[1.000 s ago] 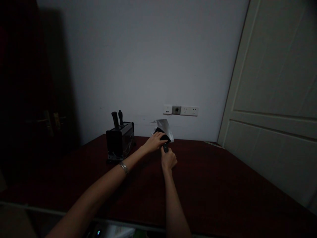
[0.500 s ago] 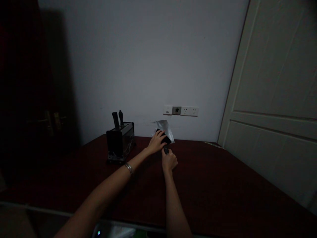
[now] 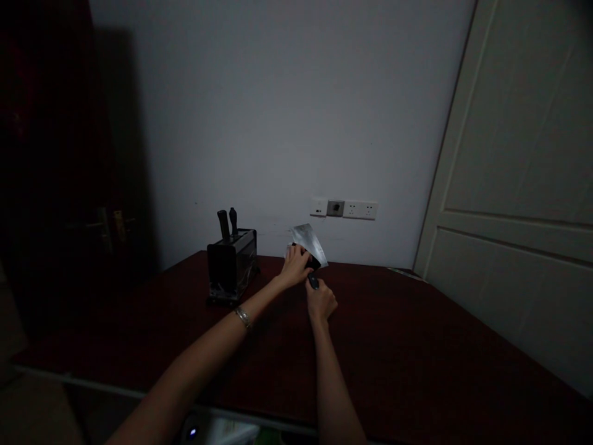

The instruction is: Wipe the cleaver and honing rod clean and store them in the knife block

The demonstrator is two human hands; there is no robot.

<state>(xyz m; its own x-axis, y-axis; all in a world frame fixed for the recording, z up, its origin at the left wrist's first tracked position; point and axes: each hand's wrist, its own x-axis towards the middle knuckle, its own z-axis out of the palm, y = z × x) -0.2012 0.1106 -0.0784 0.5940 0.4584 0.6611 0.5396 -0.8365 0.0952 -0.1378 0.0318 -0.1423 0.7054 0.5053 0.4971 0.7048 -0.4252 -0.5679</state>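
Observation:
A cleaver [image 3: 307, 238] with a broad silver blade is tilted up above the far part of the table, near the wall. My right hand [image 3: 321, 301] is closed round its dark handle. My left hand [image 3: 295, 267] lies over the lower blade, its fingers bent over a black flat piece [image 3: 314, 264]. Whether that piece is a cloth or part of the cleaver, I cannot tell. To the left of my hands stands a black and clear knife block [image 3: 231, 266], with two black handles [image 3: 223, 224] sticking up from it.
The dark red table [image 3: 393, 346] reaches back to a pale wall [image 3: 278, 123] with a row of sockets [image 3: 352, 209]. On the right is a white panelled door [image 3: 514, 259]. A thin strip [image 3: 407, 274] lies at the far right edge. Below the front edge, partly hidden items show.
The whole view has shifted slightly, so things sit a little further right. My left fingers have slid slightly lower and are more bent over the black piece. Both hands keep their hold.

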